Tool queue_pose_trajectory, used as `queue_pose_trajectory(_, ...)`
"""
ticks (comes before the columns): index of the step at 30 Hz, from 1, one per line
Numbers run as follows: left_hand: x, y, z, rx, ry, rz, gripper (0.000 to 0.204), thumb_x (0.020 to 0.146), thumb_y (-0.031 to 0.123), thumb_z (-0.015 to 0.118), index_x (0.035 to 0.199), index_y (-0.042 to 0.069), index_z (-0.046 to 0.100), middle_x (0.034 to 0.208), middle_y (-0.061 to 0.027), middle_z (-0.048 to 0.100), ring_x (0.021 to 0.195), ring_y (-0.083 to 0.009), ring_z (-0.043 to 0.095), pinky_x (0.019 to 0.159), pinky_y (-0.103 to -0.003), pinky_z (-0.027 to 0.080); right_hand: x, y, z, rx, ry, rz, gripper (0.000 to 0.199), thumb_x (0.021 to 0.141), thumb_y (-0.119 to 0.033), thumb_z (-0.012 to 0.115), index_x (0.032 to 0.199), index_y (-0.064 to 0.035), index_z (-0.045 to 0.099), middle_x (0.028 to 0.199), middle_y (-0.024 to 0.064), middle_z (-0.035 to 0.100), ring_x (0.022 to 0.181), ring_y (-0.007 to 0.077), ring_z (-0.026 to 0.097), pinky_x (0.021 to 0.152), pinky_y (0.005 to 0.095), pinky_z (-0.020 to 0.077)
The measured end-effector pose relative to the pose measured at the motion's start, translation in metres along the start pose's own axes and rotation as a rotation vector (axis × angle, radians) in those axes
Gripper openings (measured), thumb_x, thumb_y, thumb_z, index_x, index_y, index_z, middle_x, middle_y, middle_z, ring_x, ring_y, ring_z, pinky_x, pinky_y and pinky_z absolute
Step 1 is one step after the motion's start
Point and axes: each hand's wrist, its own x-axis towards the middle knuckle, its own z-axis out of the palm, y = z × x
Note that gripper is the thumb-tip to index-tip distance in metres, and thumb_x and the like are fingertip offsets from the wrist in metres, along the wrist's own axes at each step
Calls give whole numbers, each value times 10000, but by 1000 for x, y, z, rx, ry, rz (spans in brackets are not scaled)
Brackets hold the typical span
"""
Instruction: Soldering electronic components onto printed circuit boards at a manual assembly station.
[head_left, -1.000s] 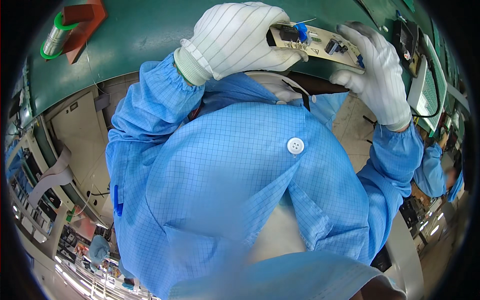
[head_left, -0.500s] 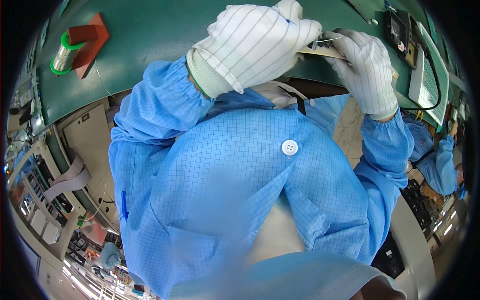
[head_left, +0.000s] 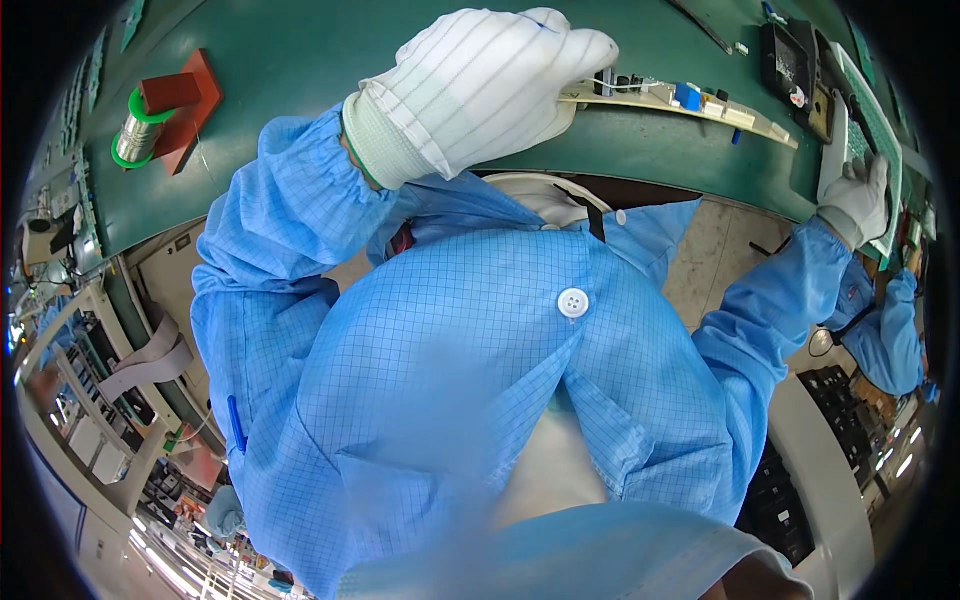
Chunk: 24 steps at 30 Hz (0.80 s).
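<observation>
My left hand [head_left: 490, 85], in a white striped glove, is closed on the left end of a circuit board [head_left: 655, 98] above the bench. Black parts, white connectors and a blue block stand along the board's upper side, and a thin white wire [head_left: 625, 84] lies near my fingertips. The glove hides the board's left end. Far to the right, my gloved right hand [head_left: 855, 203] is at the near edge of a white-framed green tray [head_left: 887, 130]. Its fingers point away from me and look slightly apart; I see nothing held in them.
A solder wire spool [head_left: 137, 135] with green rims sits on a reddish-brown stand [head_left: 197, 110] at the left. Black holders [head_left: 797, 70] stand beside the tray, and a dark slender tool [head_left: 700, 25] lies at the back. Another person's blue sleeve [head_left: 885, 330] shows at far right.
My right hand has let go of the board and moved right to the tray. My left hand has shifted slightly left with the board, whose row of parts now shows.
</observation>
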Motion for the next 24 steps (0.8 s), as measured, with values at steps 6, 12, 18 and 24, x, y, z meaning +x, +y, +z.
queue_pose_trajectory(6,15,-38,0,-621,-254,-197,437,849,267,663,1214,27,637,940,-199,694,850,-370,684,764,-400,546,6,-43,10,-383,-123,-97,477,889,-222,753,1353,-199,649,1024,55,764,915,160,721,876,305,550)
queue_pose_trajectory(12,7,-83,46,-740,3,497,451,854,242,627,1257,41,632,1220,-319,603,1014,-508,593,885,-508,497,-91,-142,-3,283,323,-93,241,932,-124,671,1102,45,660,908,166,713,756,214,685,657,298,556)
queue_pose_trajectory(18,-3,-90,60,-750,55,504,459,842,184,640,1278,42,628,1216,-306,612,1031,-503,596,904,-502,498,-198,-191,40,875,-363,-268,232,866,42,575,1088,43,644,965,184,693,695,206,681,596,290,551)
queue_pose_trajectory(24,-6,-91,61,-765,37,496,484,853,203,636,1303,28,616,1233,-294,618,1045,-503,595,919,-510,493,-207,-212,56,804,-388,-168,243,854,37,576,1083,31,657,1032,186,690,685,183,683,594,276,558)
